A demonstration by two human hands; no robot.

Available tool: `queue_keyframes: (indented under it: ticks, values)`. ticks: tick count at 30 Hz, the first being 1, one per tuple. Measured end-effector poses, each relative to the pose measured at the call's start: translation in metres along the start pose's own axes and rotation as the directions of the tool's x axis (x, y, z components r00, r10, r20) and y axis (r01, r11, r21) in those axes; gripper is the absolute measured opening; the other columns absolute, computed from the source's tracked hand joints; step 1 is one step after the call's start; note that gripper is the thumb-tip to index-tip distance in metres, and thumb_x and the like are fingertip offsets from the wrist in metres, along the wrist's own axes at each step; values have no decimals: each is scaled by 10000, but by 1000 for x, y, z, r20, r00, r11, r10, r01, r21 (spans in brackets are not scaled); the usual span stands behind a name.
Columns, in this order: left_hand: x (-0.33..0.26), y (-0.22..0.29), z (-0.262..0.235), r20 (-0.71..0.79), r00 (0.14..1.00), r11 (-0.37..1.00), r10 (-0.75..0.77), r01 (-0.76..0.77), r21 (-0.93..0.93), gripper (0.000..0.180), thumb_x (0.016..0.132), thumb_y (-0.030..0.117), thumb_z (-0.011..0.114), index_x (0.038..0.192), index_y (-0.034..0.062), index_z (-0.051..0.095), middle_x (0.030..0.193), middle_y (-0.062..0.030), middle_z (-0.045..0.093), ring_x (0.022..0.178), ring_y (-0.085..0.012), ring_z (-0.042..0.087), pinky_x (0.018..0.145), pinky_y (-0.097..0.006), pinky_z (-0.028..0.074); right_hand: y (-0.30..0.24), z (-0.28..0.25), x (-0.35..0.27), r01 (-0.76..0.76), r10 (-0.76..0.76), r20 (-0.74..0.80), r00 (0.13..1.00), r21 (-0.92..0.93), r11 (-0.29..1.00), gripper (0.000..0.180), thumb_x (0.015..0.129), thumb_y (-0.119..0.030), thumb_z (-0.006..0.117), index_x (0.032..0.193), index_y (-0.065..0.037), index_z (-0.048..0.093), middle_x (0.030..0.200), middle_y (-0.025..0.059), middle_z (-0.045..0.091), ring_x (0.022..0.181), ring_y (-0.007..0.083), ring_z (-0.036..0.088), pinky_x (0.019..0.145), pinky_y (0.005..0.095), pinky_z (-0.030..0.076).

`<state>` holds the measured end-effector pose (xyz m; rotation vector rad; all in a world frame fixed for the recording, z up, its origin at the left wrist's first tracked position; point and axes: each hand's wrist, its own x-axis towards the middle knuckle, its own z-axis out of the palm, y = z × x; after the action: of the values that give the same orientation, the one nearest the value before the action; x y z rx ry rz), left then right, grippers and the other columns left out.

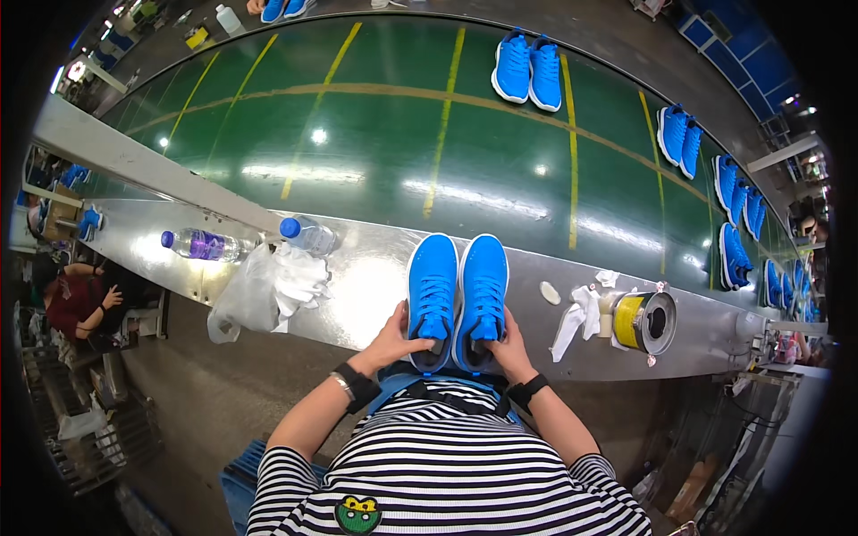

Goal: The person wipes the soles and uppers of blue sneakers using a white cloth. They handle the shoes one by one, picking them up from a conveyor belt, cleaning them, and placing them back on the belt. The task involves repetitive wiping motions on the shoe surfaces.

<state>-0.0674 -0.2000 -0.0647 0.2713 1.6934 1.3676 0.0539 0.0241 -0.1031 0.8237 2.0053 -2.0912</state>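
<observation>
Two blue sneakers with white soles are side by side in front of me, toes pointing away, over the near edge of the metal ledge. My left hand (pixel 394 338) grips the left sneaker (pixel 433 281) at its heel, the thumb at the collar opening. On the other side my right hand (pixel 510 347) holds the right sneaker (pixel 485 281) the same way, thumb by the collar. The fingers under and behind both shoes are partly hidden.
Beyond the metal ledge (pixel 366 268) runs a green conveyor belt (pixel 375 143) carrying several blue sneaker pairs (pixel 527 71). Left on the ledge are two bottles (pixel 308 234) and a plastic bag (pixel 246 290); right, a white cloth (pixel 579 320) and a yellow-labelled can (pixel 639 322). A person (pixel 85 299) sits far left.
</observation>
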Motion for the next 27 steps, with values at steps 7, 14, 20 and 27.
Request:
queue_keyframes:
  ticks: [7, 14, 20, 27]
  values:
    - [3, -5, 12, -158, 962, 962, 223, -191, 193, 940, 612, 131, 661, 1365, 28, 107, 1216, -226, 316, 1126, -336, 356, 977, -402, 312, -32, -6, -16, 23, -22, -5, 1000, 187, 982, 780, 723, -3, 605, 1380, -41, 186, 1316, 113, 369, 1178, 188, 402, 989, 303, 307]
    - [-3, 26, 9, -143, 908, 889, 393, -336, 311, 957, 583, 108, 628, 1376, 52, 96, 1248, -208, 271, 1180, -350, 290, 992, -397, 299, -51, 3, -31, 272, -260, -86, 962, 205, 940, 804, 762, -148, 650, 1389, -53, 156, 1332, 114, 355, 1193, 188, 385, 999, 312, 298]
    - [-1, 33, 7, -123, 915, 908, 383, -348, 234, 953, 583, 76, 630, 1384, 78, 113, 1256, -176, 262, 1180, -319, 320, 963, -388, 347, -53, -2, -29, 303, -291, -88, 953, 212, 929, 843, 754, -190, 676, 1393, -65, 140, 1362, 119, 306, 1222, 200, 354, 1006, 321, 295]
    - [4, 22, 2, -96, 982, 977, 161, -173, -125, 913, 659, 59, 651, 1393, 104, 109, 1277, -143, 240, 1179, -293, 391, 934, -383, 390, -36, -5, -24, 164, -153, -123, 981, 86, 983, 841, 709, -111, 684, 1385, -85, 186, 1226, 110, 366, 1147, 225, 428, 938, 345, 378]
